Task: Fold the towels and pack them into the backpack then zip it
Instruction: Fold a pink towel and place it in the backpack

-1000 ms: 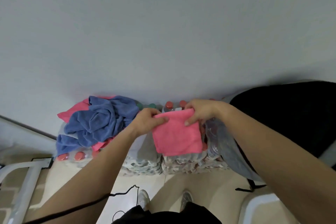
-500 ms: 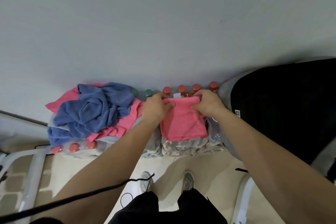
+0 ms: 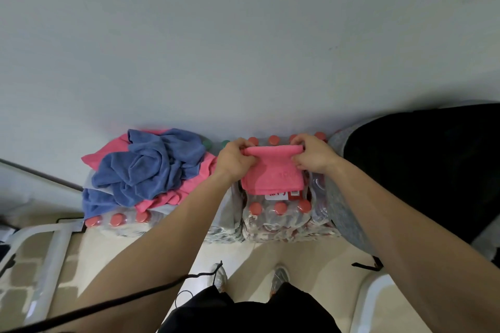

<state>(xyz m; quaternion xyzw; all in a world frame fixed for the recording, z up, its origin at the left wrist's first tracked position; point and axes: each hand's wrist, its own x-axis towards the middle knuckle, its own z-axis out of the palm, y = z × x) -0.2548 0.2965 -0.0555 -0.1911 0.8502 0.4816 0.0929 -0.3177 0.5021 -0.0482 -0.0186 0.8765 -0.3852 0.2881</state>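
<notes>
Pinching pink towel (image 3: 270, 174) by far fold, left hand (image 3: 234, 160), right hand (image 3: 314, 155), now wider apart

folded pink terry-cloth towel (image 3: 272, 170) looks soft and matt; crumpled blue cloth towel (image 3: 151, 167) likewise; shrink-wrapped clear plastic bottle packs (image 3: 281, 222) glossy; dark fabric backpack (image 3: 422, 170) matt.

No writing is legible. A white and red label (image 3: 282, 194) on the wrapped pack of bottles (image 3: 278, 223) carries small dark marks, too blurred to read. The pink towel (image 3: 266, 178) half covers it and shows a faint raised mark, also unreadable.
</notes>
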